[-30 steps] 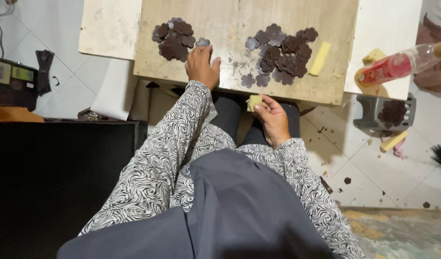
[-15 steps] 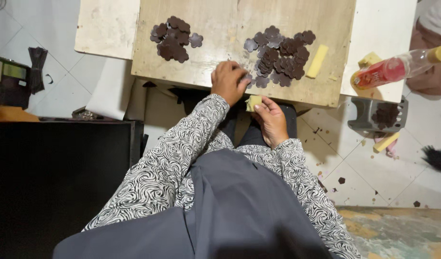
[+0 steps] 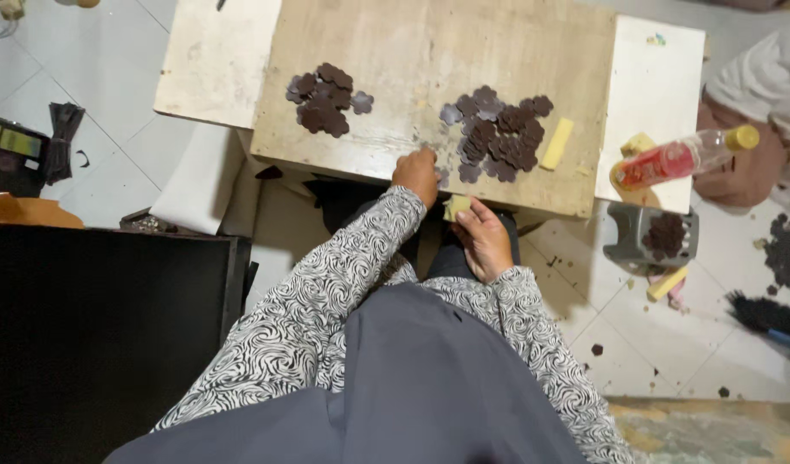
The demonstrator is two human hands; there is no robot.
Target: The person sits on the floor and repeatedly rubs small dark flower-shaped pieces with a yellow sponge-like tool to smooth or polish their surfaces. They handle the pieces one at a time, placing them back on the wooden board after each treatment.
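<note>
Head view: I see my right hand [image 3: 483, 241] pinching a small yellow block [image 3: 457, 206] at the near edge of the wooden board [image 3: 412, 51]. My left hand [image 3: 417, 174], fingers curled, touches the right pile of dark flower-shaped pieces [image 3: 498, 133]; whether it grips 1 I cannot tell. A second pile [image 3: 322, 99] lies well left.
</note>
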